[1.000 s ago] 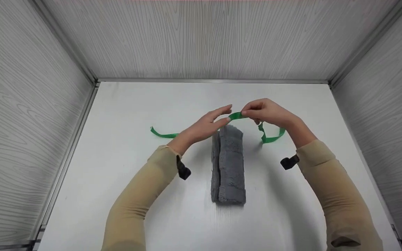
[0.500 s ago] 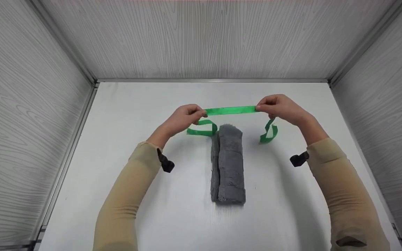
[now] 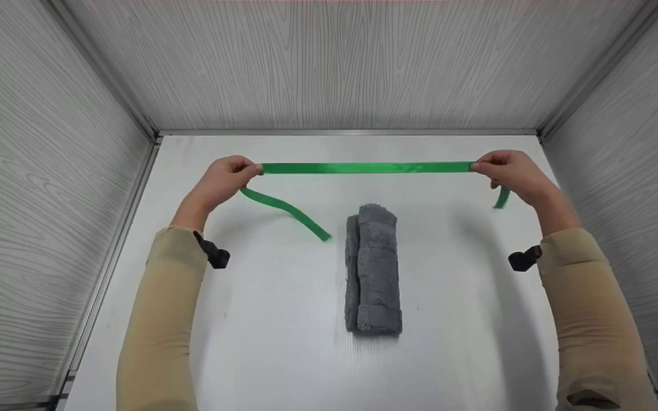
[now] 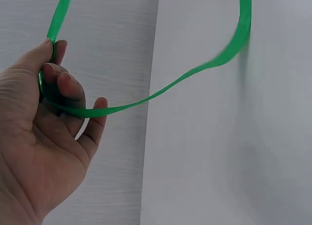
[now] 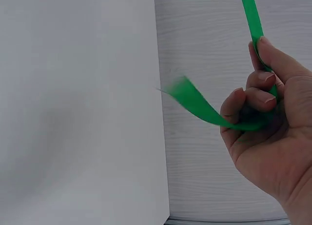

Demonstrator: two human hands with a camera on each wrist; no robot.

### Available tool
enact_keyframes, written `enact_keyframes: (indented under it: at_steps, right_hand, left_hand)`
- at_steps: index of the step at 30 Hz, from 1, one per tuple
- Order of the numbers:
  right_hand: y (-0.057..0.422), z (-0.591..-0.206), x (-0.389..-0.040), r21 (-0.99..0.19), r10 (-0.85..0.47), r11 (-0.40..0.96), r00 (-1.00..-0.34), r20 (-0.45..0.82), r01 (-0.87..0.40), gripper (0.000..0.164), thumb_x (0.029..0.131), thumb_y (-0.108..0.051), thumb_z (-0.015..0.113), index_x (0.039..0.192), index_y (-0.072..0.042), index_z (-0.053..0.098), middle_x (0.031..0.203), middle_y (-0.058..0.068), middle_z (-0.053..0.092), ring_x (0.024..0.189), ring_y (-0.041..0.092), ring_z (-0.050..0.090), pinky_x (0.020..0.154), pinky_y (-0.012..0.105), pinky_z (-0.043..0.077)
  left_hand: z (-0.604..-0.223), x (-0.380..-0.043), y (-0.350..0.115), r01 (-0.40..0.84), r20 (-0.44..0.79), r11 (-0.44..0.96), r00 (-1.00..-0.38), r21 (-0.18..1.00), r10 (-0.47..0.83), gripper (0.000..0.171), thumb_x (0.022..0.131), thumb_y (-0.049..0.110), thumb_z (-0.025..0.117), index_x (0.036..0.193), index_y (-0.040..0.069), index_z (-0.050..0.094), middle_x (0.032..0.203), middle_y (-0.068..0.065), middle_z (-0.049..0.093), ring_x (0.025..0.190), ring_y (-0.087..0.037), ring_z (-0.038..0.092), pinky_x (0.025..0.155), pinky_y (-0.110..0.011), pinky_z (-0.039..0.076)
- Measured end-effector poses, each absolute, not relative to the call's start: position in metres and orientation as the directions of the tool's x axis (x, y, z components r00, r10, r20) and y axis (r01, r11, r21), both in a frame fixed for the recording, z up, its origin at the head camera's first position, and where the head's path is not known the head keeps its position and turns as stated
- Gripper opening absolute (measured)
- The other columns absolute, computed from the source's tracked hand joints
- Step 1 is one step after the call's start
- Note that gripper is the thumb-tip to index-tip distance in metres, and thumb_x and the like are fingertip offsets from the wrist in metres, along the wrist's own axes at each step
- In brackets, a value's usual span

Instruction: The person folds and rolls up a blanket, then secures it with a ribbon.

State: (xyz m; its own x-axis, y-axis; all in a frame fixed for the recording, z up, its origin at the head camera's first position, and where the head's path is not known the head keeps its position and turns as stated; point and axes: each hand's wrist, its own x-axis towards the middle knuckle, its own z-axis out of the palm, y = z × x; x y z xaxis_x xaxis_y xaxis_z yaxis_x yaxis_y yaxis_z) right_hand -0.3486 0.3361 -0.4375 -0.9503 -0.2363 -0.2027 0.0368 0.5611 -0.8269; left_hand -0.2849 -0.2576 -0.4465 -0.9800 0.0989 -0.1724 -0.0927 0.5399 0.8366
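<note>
A green ribbon (image 3: 363, 168) is stretched straight and level between my two hands, above the far part of the table. My left hand (image 3: 220, 180) pinches it between thumb and forefinger; a long loose tail (image 4: 170, 86) runs through the palm and hangs down to the right. With thumb and forefinger my right hand (image 3: 514, 173) pinches the other side, and a shorter tail (image 5: 195, 100) curls out past the fingers, its frayed end blurred. A folded grey towel (image 3: 377, 268), plush and narrow, lies lengthwise on the table nearer me, apart from the ribbon and both hands.
The white table (image 3: 283, 342) is walled in by pale wood-grain panels at the back (image 3: 340, 63), left (image 3: 37, 200) and right (image 3: 637, 171). Metal strips edge the table along these panels.
My left hand, at first with extended fingers near the right hand, has gripped the ribbon. Both hands have moved apart, drawing a longer straight span between them. The grey towel has stayed put.
</note>
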Motion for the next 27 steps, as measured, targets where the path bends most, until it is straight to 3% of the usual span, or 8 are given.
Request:
enact_keyframes:
  at_steps: [6,12,16,23,27]
  right_hand:
    - [0.366,-0.444,-0.348,-0.859,-0.095,0.495,-0.974,-0.206,0.134,0.035,0.099,-0.037,0.070,0.112,-0.005,0.070,0.079,-0.005,0.054,0.069,0.011,0.050,0.069,0.024,0.051]
    - [0.391,-0.445,-0.340,-0.877,0.065,0.418,-0.970,-0.233,0.238,0.021,0.097,-0.038,0.071,0.099,-0.017,0.071,0.077,-0.009,0.061,0.066,0.006,0.056,0.065,0.020,0.051]
    - [0.403,-0.447,-0.334,-0.896,0.138,0.352,-0.962,-0.237,0.271,0.018,0.096,-0.036,0.072,0.096,-0.018,0.072,0.077,-0.008,0.064,0.067,0.007,0.058,0.065,0.020,0.052]
    - [0.414,-0.453,-0.330,-0.896,0.225,0.309,-0.940,-0.257,0.319,0.038,0.097,-0.038,0.070,0.119,-0.007,0.060,0.082,-0.011,0.064,0.074,0.005,0.060,0.070,0.018,0.053]
    - [0.417,-0.458,-0.330,-0.914,0.280,0.219,-0.919,-0.277,0.342,0.030,0.097,-0.034,0.072,0.113,-0.011,0.061,0.080,-0.009,0.065,0.072,0.006,0.062,0.067,0.018,0.053]
  left_hand:
    - [-0.443,-0.281,-0.280,-0.115,-0.215,0.612,-0.972,0.783,0.092,0.042,0.103,0.047,0.059,0.118,0.009,0.068,0.107,-0.008,0.061,0.094,-0.025,0.053,0.083,-0.039,0.044]
    - [-0.447,-0.276,-0.298,-0.156,-0.274,0.673,-0.959,0.723,0.072,0.041,0.104,0.045,0.059,0.121,0.008,0.066,0.115,-0.010,0.062,0.101,-0.026,0.053,0.088,-0.041,0.045]
    - [-0.453,-0.272,-0.312,-0.161,-0.273,0.704,-0.961,0.692,0.047,0.040,0.105,0.042,0.058,0.122,0.006,0.065,0.118,-0.013,0.062,0.103,-0.027,0.053,0.089,-0.043,0.045]
    - [-0.451,-0.264,-0.325,-0.156,-0.271,0.724,-0.962,0.671,0.044,0.040,0.107,0.037,0.055,0.130,0.006,0.065,0.127,-0.017,0.060,0.112,-0.031,0.053,0.095,-0.049,0.044]
    - [-0.453,-0.264,-0.329,-0.158,-0.276,0.738,-0.960,0.656,0.040,0.036,0.109,0.030,0.053,0.133,0.006,0.065,0.129,-0.017,0.060,0.114,-0.033,0.053,0.096,-0.049,0.044]
